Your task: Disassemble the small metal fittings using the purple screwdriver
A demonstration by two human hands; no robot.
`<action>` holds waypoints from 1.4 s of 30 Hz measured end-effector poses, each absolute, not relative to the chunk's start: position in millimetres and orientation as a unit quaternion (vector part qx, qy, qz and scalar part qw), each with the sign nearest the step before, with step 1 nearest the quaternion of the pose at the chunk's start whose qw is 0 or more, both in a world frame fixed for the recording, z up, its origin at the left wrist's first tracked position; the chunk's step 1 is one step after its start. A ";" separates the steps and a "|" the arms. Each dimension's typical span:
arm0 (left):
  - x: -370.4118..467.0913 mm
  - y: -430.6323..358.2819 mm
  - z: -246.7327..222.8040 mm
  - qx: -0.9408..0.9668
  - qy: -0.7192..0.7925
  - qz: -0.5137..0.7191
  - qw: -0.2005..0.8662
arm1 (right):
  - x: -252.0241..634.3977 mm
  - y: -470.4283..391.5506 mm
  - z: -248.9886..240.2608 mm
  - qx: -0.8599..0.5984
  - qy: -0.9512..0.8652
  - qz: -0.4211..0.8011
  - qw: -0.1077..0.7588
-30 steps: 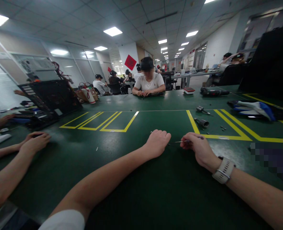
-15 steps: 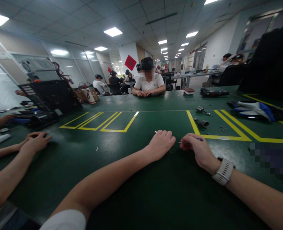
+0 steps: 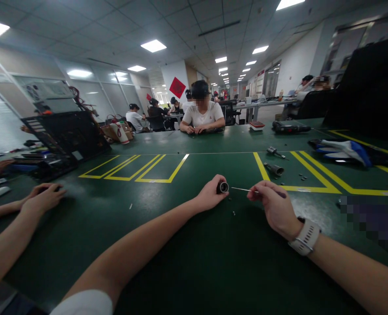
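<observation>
My left hand [image 3: 211, 193] is closed around a dark cylindrical part [image 3: 223, 187], whose round open end faces right. In my right hand [image 3: 272, 199] is a thin tool [image 3: 242, 189] with a metal shaft and a dark handle. The shaft points left, its tip a short way from the part and not touching it. Small metal pieces [image 3: 233, 213] lie on the green table just below the part.
Two metal tool parts [image 3: 274, 169] and several small pieces [image 3: 302, 177] lie within yellow tape [image 3: 307, 189] at right. Beyond are gloves [image 3: 344, 151] and a dark power tool [image 3: 291, 127]. Another person's hands [image 3: 44, 196] rest at left; a person [image 3: 203, 114] sits opposite.
My left hand has turned, bringing the dark part's open end into view. The tool in my right hand now shows more of its shaft.
</observation>
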State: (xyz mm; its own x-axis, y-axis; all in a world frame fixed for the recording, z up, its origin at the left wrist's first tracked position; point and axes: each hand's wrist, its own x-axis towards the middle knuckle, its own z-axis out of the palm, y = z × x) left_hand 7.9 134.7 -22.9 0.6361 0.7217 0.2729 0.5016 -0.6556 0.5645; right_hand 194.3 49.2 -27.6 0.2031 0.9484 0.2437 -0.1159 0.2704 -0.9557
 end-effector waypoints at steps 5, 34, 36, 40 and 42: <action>8.8 133.4 -23.0 0.886 0.339 0.234 0.216 | 188.5 38.2 -17.6 -0.439 -0.561 0.368 0.597; 12.1 130.2 -24.1 0.923 0.338 0.170 0.076 | 189.3 57.1 -23.0 -0.447 -0.466 0.530 0.549; 12.2 129.0 -22.9 0.923 0.336 0.172 0.072 | 187.2 53.3 -19.5 -0.448 -0.480 0.508 0.558; 12.0 125.8 -19.2 0.926 0.333 0.170 0.060 | 181.2 43.0 -9.6 -0.454 -0.533 0.442 0.561; 12.1 124.8 -17.8 0.928 0.329 0.166 0.055 | 179.4 39.8 -5.5 -0.459 -0.555 0.420 0.552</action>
State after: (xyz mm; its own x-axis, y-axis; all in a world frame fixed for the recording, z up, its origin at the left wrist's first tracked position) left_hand 12.1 124.8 -17.8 0.7280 0.6290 0.2728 0.5925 -0.7774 0.2112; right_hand 179.4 39.8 -5.5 0.0309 0.9733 0.2273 0.0467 0.2258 -0.9731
